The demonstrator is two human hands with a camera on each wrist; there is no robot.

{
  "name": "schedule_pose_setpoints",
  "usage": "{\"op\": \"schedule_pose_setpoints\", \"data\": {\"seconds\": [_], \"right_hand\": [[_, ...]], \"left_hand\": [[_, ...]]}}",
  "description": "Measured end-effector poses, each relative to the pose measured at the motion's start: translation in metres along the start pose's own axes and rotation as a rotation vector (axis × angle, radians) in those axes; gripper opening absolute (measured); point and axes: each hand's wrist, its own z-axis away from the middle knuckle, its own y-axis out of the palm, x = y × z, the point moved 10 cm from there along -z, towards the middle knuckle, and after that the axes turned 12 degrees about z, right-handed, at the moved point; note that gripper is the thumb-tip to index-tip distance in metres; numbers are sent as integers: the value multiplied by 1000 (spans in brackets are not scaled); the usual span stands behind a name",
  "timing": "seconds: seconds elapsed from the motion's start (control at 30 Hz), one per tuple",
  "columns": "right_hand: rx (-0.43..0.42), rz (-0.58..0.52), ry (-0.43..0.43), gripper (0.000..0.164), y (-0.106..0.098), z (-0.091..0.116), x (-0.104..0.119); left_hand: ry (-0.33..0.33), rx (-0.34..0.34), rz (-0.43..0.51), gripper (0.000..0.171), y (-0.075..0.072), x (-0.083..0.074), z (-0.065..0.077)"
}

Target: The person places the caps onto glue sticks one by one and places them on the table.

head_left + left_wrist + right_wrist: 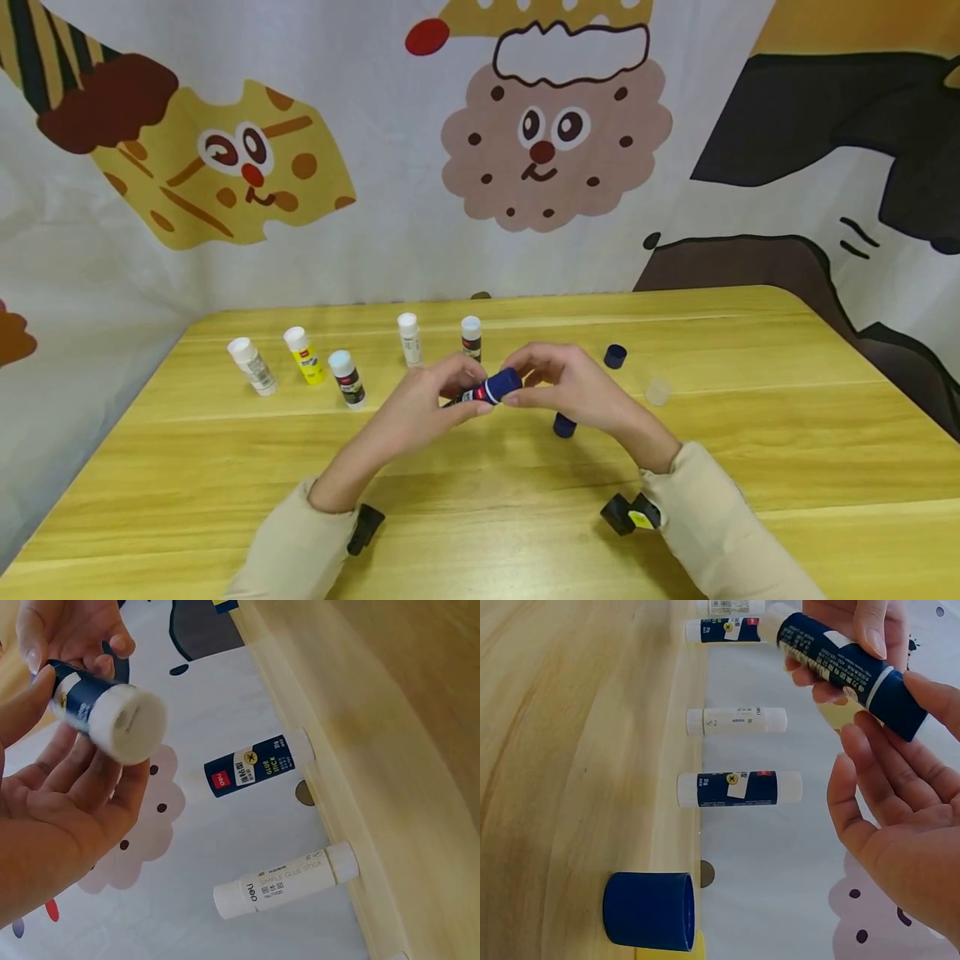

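Over the middle of the table, my left hand [427,396] grips a dark blue glue stick [829,656] by its body. The stick is tilted, with its white base [129,724] toward the left hand's side. At the other end sits a blue cap [504,384], seated against a white ring. The thumb and fingers of my right hand [573,387] pinch this cap. A loose blue cap [565,426] lies below the right hand, partly hidden by it.
Several glue sticks stand upright at the left and back, including a white one [255,367], a yellow one [304,357] and a dark-labelled one [348,382]. To the right are another blue cap [616,357] and a pale translucent disc-like piece [658,392]. A printed curtain hangs behind the table.
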Motion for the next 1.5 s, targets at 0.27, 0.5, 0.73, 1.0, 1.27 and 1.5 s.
{"op": "schedule_pose_setpoints", "data": {"seconds": [0.27, 0.5, 0.73, 1.0, 1.27, 1.5], "right_hand": [[8, -33, 21, 19, 0, 1, -6], [-5, -18, 52, 21, -4, 1, -10], [-27, -27, 109, 22, -8, 1, -16], [-76, -61, 133, 20, -17, 1, -18], [-99, -61, 147, 22, -24, 2, -20], [-108, -35, 140, 22, -30, -1, -22]], "left_hand": [[-34, 16, -46, 17, 3, 10, -2], [-70, -4, -60, 22, -3, 17, 0], [-67, -14, -71, 22, -9, 16, 1], [-72, -20, -69, 21, -11, 17, 2], [-98, -32, -85, 24, -14, 22, 4], [-101, -33, -89, 26, -15, 27, 7]]}}
